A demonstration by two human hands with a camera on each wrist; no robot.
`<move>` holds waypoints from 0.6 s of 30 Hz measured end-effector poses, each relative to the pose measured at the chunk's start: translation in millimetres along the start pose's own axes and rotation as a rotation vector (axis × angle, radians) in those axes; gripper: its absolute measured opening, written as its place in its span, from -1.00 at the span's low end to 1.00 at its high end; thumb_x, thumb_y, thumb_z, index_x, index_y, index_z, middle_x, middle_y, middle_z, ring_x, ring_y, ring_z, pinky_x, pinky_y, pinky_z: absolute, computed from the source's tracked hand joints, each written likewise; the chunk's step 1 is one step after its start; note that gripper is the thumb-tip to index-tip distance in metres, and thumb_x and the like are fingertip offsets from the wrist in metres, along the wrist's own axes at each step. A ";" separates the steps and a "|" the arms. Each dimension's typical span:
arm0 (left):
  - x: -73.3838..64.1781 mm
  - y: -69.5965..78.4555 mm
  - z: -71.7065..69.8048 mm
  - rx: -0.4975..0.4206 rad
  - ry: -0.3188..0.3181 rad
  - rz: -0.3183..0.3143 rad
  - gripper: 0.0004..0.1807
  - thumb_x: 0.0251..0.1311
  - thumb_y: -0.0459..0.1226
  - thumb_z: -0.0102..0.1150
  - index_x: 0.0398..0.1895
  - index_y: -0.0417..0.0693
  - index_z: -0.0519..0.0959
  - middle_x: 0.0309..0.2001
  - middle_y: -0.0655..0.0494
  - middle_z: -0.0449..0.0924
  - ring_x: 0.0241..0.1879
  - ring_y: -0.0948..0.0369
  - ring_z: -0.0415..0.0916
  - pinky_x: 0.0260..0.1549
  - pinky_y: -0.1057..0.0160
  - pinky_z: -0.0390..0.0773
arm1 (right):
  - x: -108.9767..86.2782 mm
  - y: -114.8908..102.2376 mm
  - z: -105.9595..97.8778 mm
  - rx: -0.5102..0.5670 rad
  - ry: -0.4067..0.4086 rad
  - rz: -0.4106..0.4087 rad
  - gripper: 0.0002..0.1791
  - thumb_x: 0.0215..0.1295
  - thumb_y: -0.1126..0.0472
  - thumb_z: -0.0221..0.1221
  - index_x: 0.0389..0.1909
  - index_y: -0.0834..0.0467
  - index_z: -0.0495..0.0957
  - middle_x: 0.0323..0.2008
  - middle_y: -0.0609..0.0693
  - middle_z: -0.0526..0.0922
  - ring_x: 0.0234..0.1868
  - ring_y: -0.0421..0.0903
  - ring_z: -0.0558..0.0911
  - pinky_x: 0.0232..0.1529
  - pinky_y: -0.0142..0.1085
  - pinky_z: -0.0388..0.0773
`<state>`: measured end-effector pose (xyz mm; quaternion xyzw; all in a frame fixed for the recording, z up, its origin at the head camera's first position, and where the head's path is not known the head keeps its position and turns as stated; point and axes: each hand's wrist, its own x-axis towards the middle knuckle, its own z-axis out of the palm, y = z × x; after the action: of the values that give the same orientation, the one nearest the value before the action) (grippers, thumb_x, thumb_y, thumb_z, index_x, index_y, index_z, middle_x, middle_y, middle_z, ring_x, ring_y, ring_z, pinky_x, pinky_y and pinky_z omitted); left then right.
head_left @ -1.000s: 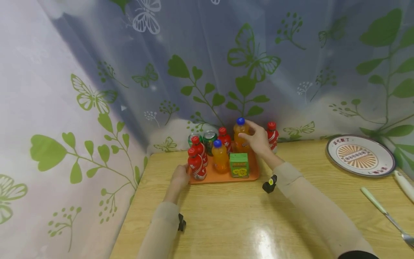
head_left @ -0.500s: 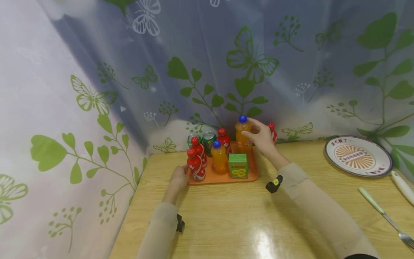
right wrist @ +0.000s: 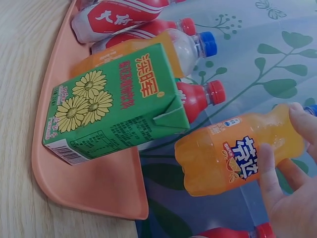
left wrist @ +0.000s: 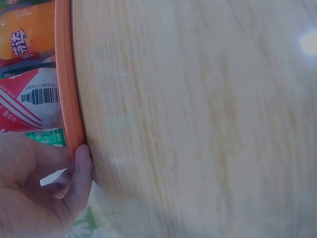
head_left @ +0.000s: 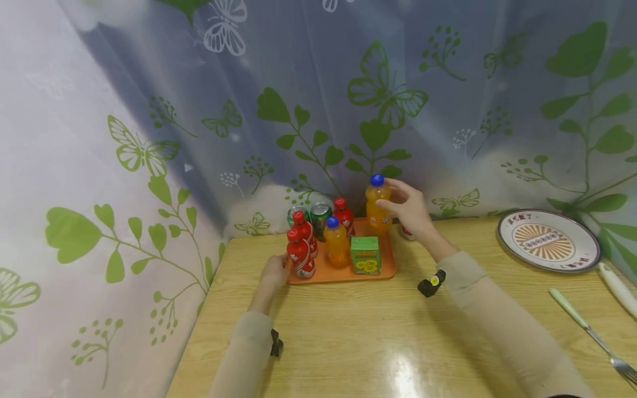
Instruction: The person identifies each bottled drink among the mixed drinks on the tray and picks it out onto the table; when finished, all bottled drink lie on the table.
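My right hand point(head_left: 412, 213) grips an orange soda bottle point(head_left: 378, 207) with a blue cap, thumb and fingers around its upper part. In the right wrist view the bottle's base stands apart from the orange tray point(right wrist: 106, 186), near its back right corner. My left hand point(head_left: 273, 273) pinches the tray's rim at its front left corner, thumb and fingertips on either side. On the tray are several red bottles point(head_left: 301, 254), another orange soda bottle point(head_left: 337, 246), two green cans point(head_left: 320, 213) and a green drink carton point(head_left: 365, 257) with yellow flowers.
Another red bottle point(head_left: 407, 233) stands right of the tray, mostly hidden behind my right hand. A patterned plate point(head_left: 549, 240) lies at the right, with a fork point(head_left: 587, 329) and a white handle point(head_left: 617, 287) near it. A printed curtain point(head_left: 308, 110) hangs behind the table.
My right hand has moved up and to the right with the orange soda bottle, now overlapping the red bottle beside the tray. The left hand stays at the tray's rim.
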<state>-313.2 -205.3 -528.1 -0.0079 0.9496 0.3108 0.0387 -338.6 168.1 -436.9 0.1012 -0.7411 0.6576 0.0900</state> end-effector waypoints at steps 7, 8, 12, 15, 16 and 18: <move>-1.1 0.5 -1.1 -0.018 -0.012 -0.020 -0.49 0.49 -0.37 0.04 0.45 -0.31 0.46 -0.24 -0.16 0.68 -0.34 0.09 0.55 -0.45 0.34 0.49 | -5.4 -6.2 -11.4 0.014 -0.004 0.019 -0.28 0.37 0.18 0.40 0.52 0.11 0.41 0.37 0.29 0.55 -0.03 -0.31 0.65 -0.24 -0.36 0.78; -1.3 0.6 -1.1 -0.020 -0.013 -0.025 -0.49 0.47 -0.38 0.04 0.46 -0.30 0.45 -0.22 -0.17 0.68 -0.33 0.09 0.55 -0.45 0.34 0.49 | -6.5 -7.3 -13.7 0.017 -0.009 0.022 -0.28 0.38 0.17 0.39 0.52 0.11 0.41 0.37 0.29 0.55 -0.03 -0.31 0.66 -0.23 -0.35 0.79; -1.1 1.2 -1.4 -0.027 -0.017 -0.038 -0.44 0.41 -0.42 0.06 0.47 -0.29 0.44 -0.17 -0.18 0.68 -0.27 0.06 0.56 -0.42 0.33 0.49 | -11.3 -11.6 -22.7 0.023 -0.016 0.031 -0.29 0.38 0.16 0.39 0.52 0.11 0.41 0.37 0.28 0.53 -0.02 -0.31 0.67 -0.21 -0.33 0.80; -0.6 1.4 -1.3 -0.020 -0.020 -0.038 -0.43 0.39 -0.44 0.06 0.47 -0.30 0.44 -0.15 -0.18 0.68 -0.24 0.05 0.57 -0.41 0.32 0.50 | -14.5 -12.9 -29.9 0.012 -0.018 0.032 -0.28 0.39 0.16 0.38 0.53 0.13 0.39 0.38 0.27 0.52 0.00 -0.31 0.66 -0.20 -0.32 0.81; -0.4 1.4 -1.2 -0.021 -0.020 -0.038 -0.44 0.39 -0.43 0.06 0.47 -0.29 0.44 -0.14 -0.18 0.68 -0.24 0.05 0.57 -0.40 0.32 0.50 | -15.5 -12.8 -32.6 0.008 -0.017 0.031 -0.28 0.39 0.16 0.38 0.53 0.13 0.38 0.38 0.25 0.52 0.01 -0.30 0.66 -0.20 -0.31 0.81; 0.4 0.9 -0.4 -0.017 -0.020 -0.037 -0.46 0.43 -0.40 0.06 0.47 -0.29 0.44 -0.14 -0.18 0.69 -0.24 0.05 0.57 -0.40 0.32 0.50 | -17.0 -11.6 -38.2 0.003 -0.018 0.026 -0.26 0.39 0.18 0.38 0.54 0.14 0.37 0.33 0.16 0.56 0.02 -0.27 0.65 -0.21 -0.31 0.81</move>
<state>-313.6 -204.8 -527.2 -0.0227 0.9462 0.3183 0.0540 -319.1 205.2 -425.7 0.0977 -0.7420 0.6590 0.0745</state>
